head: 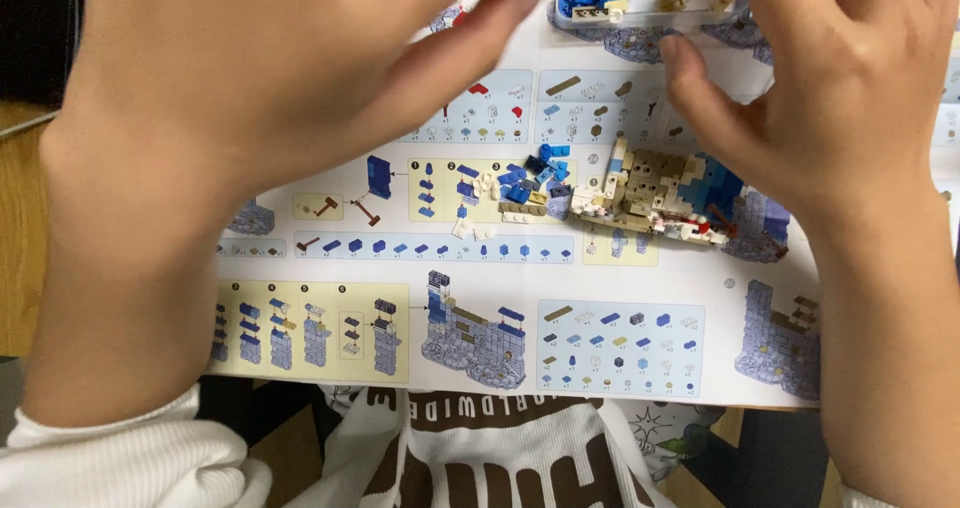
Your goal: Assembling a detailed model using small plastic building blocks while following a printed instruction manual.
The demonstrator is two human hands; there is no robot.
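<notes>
I see a small clear plastic tray [650,16] of blue and cream bricks at the far edge of the glossy instruction sheet [400,268]. My left hand [250,78] and right hand [840,78] hover on either side of it, fingers spread and released, gripping nothing. Nearer lies a knobbly half-built model [660,198] in tan, white and blue, beside a loose brick pile [525,183]. The wooden surface [20,228] shows at left.

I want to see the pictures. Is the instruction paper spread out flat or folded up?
Spread out flat. The instruction paper lies open on the table, its building steps showing, with loose bricks on top.
</notes>
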